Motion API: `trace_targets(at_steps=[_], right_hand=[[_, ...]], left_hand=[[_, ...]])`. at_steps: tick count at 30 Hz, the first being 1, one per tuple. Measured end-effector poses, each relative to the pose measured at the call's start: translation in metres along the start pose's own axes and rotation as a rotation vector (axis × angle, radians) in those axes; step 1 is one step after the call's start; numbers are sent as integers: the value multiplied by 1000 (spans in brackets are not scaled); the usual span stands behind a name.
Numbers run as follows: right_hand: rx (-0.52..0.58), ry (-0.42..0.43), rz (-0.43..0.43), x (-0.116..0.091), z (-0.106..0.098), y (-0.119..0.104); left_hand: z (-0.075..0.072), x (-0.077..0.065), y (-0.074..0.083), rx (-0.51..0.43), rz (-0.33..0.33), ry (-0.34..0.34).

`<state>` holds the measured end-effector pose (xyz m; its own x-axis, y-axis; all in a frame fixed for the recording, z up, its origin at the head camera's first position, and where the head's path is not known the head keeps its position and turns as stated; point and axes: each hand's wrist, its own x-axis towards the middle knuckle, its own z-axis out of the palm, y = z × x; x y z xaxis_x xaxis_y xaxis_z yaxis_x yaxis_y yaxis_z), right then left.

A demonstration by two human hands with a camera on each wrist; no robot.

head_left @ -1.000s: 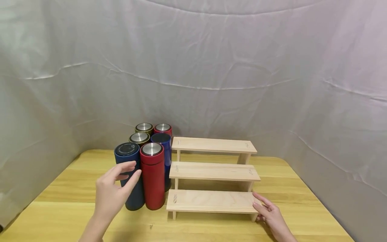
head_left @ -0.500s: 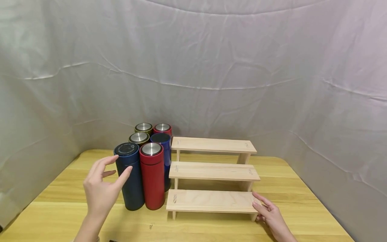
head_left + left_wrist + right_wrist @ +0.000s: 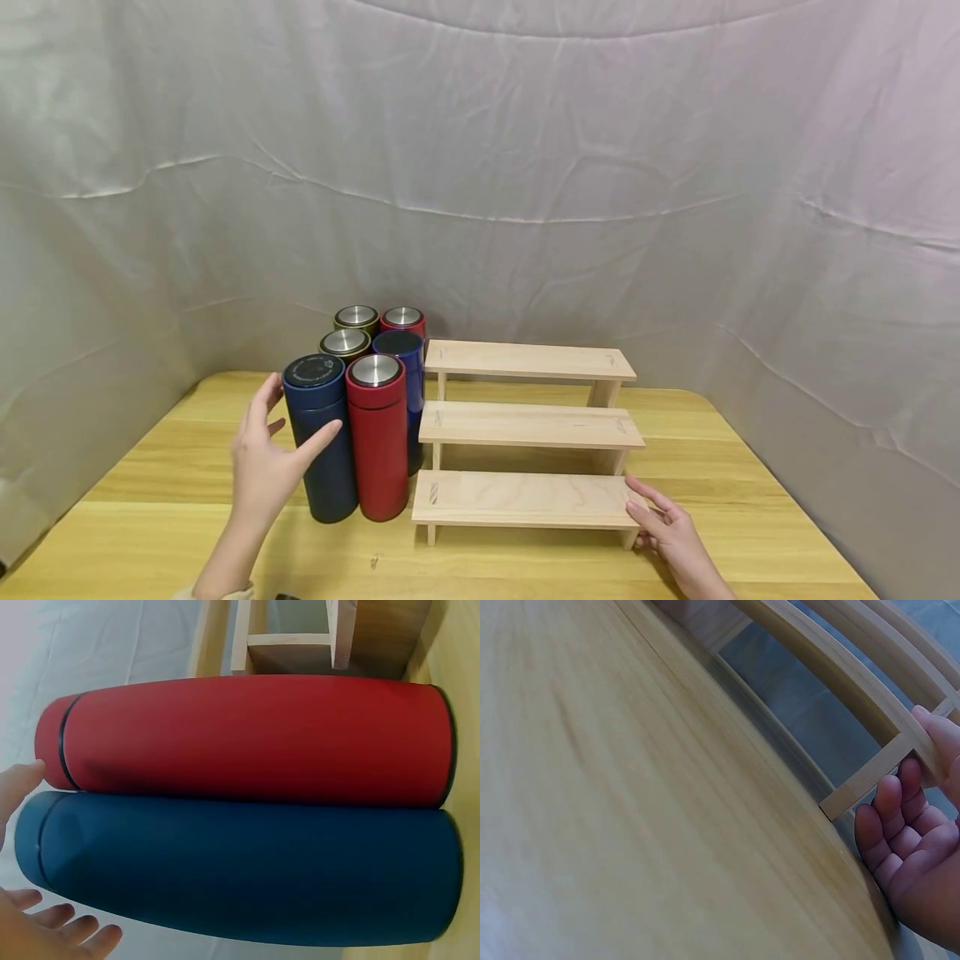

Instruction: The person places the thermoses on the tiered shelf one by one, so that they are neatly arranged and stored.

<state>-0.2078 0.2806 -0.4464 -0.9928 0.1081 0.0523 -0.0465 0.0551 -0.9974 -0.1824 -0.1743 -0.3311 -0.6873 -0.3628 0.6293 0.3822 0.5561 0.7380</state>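
Note:
A dark blue vacuum flask [image 3: 328, 450] and a red vacuum flask [image 3: 378, 450] stand upright side by side at the front of a group. My left hand [image 3: 261, 462] is at the blue one, fingers spread to its left and thumb in front of it. In the left wrist view, the fingertips [image 3: 90, 934] look apart from the blue flask's side. At the right, my right hand [image 3: 675, 537] grips the end of the lowest step of a three-tier wooden display stand [image 3: 525, 500]. Its thumb lies on the board, with the fingers curled beside the leg [image 3: 866, 776].
Behind the front pair stand a glossy blue flask [image 3: 415, 400], another red flask [image 3: 403, 318] and two with yellowish rims, one being the nearer rimmed flask [image 3: 346, 342]. The wooden table [image 3: 135, 517] has grey cloth [image 3: 525, 167] hanging behind it.
My left hand first drew back leftward from before the two front flasks, then came in around the dark blue flask's left side. The right hand keeps its grip on the stand.

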Motion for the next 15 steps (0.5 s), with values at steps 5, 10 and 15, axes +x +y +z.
trace_targets(at_steps=[5,10,15], right_hand=[[2,1,0,-1,0,0],[14,-12,-12,-1,0,0],[16,-10,-7,0,-1,1]], left_hand=[[1,0,-7,-57,-91,-96],[3,0,-18,-66,-129,-160],[8,0,-33,-58,-133,-176]])
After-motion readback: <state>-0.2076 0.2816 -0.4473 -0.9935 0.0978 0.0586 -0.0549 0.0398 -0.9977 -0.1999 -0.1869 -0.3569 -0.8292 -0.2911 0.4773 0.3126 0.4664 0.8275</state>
